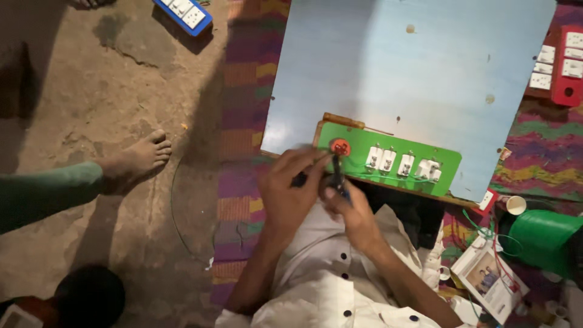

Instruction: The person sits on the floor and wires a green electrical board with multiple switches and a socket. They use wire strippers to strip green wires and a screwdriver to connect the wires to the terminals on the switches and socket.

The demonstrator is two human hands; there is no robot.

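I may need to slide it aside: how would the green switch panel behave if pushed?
The green switch panel looks flat and stiff, so it would probably slide on the pale board, not roll. Its wires may drag.

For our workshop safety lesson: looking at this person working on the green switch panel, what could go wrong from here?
1. The dark tool held by both hands near the red round fitting might slip onto fingers.
2. The green rectangular panel sits at the pale blue board's edge and could slide.
3. Thin green wires may snag.

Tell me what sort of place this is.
Likely an informal floor-level electrical workshop: a green switch panel on a pale board, a striped mat over bare earthen floor, and other switchboards nearby.
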